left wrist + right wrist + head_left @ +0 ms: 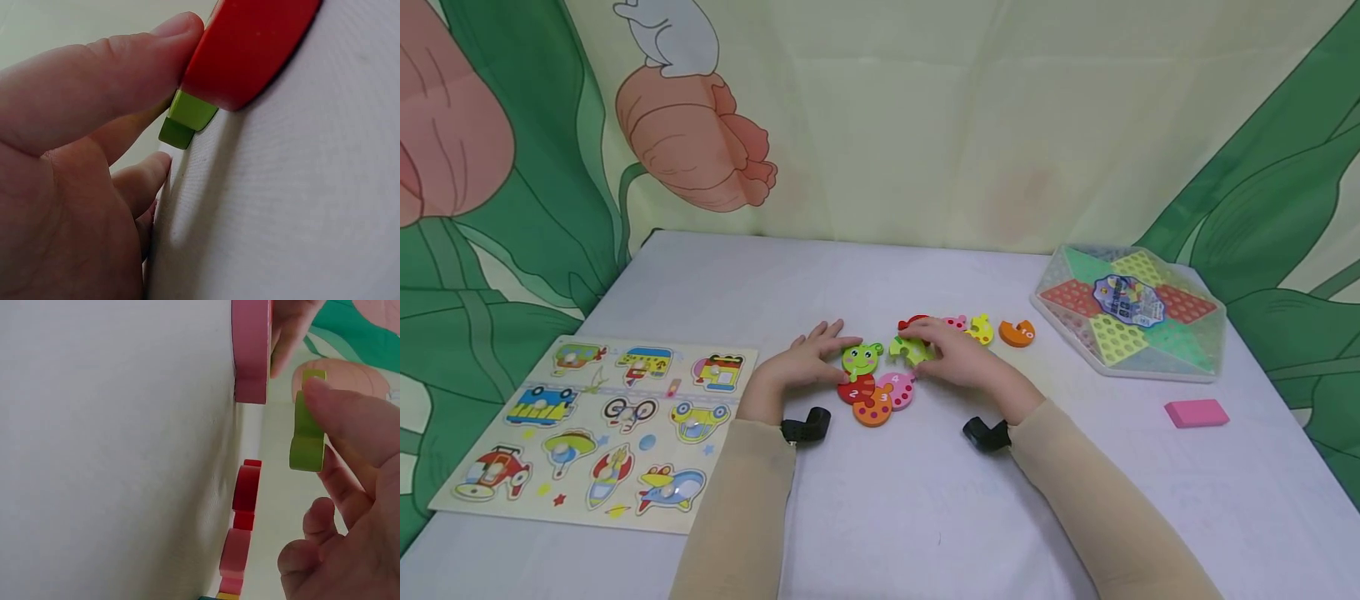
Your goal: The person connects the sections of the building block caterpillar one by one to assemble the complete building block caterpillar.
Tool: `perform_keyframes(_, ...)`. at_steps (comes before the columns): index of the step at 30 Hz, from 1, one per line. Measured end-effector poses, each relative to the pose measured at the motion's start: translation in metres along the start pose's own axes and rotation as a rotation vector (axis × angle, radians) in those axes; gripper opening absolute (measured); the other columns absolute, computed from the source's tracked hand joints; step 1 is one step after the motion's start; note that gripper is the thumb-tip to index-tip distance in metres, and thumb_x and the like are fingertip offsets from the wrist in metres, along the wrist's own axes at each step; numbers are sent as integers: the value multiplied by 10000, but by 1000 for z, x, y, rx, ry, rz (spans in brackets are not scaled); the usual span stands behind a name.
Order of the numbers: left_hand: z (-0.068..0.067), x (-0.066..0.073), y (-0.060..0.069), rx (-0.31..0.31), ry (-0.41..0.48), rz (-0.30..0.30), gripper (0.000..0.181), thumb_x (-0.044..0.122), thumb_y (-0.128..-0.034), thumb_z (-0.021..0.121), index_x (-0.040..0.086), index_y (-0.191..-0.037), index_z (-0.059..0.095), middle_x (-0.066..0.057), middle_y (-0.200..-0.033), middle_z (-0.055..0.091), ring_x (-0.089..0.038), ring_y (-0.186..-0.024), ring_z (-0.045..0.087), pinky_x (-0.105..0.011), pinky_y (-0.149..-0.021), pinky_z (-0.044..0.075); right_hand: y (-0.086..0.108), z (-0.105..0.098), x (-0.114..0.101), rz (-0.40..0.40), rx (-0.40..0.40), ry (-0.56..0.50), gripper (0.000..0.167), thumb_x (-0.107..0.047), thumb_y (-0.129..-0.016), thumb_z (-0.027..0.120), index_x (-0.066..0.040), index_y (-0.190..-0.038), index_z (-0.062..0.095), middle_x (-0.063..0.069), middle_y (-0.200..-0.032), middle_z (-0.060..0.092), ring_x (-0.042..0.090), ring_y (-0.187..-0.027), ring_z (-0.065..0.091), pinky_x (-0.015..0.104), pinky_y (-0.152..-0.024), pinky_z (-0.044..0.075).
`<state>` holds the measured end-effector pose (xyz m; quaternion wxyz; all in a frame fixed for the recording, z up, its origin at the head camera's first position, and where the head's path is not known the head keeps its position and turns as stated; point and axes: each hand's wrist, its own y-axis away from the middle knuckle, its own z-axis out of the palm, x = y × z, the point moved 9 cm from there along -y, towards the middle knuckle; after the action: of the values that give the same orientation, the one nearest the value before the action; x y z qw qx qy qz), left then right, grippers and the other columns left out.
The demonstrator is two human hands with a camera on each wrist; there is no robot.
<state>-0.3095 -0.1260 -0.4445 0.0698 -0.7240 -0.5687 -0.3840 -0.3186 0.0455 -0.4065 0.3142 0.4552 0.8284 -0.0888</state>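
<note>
My right hand (958, 354) pinches a light green puzzle piece (307, 431) between thumb and fingers, lifted off the table. My left hand (797, 364) lies beside the joined caterpillar puzzle, its thumb (181, 37) touching the red piece (250, 50) numbered 2. Its index finger reaches the green smiling head piece (860, 359). Below the head, the red piece joins an orange piece (872, 408) numbered 3, and a pink piece (897, 390) numbered 4 fits on that one's right.
Behind my right hand lie loose red, pink (955, 322) and yellow (980, 329) pieces, with an orange one (1017, 333) farther right. A vehicle peg board (587, 433) lies left, a Chinese checkers box (1131, 312) back right, and a pink block (1197, 413) near the right edge.
</note>
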Motion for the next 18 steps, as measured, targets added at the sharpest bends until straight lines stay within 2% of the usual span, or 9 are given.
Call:
perform_keyframes(5, 0, 0, -1, -2, 2, 0, 647, 250, -766, 638, 277, -1369, 407, -47, -1545, 65, -268, -1414, -79, -550, -1109, -51, 12, 0, 0, -8, 10, -14, 591, -222, -788, 691, -243, -1329, 454, 26, -1395, 379, 253, -1301, 293, 491, -959, 424)
perform_keyframes(8, 1, -1, -1, -4, -4, -5, 648, 254, -766, 639, 283, -1369, 406, -41, -1546, 64, -262, -1415, -81, -548, -1111, -49, 17, 1, 1, -7, 17, -11, 606, -217, -783, 694, -237, -1334, 443, 48, -1361, 370, 251, -1268, 303, 481, -943, 439)
perform_keyframes(14, 0, -2, -1, -3, -2, -5, 653, 249, -763, 641, 280, -1371, 404, -42, -1546, 64, -261, -1415, -81, -551, -1110, -47, 27, 6, -1, 12, -3, -77, 566, -185, -784, 687, -163, -1294, 442, 68, -1237, 373, 220, -1078, 402, 361, -858, 483)
perform_keyframes(18, 0, -1, -1, -4, 3, 0, 650, 250, -767, 642, 271, -1372, 404, -50, -1545, 61, -271, -1413, -83, -556, -1107, -50, 28, 11, -1, 24, -15, -114, 589, -210, -785, 694, -153, -1294, 403, 69, -1233, 399, 204, -1006, 429, 321, -812, 479)
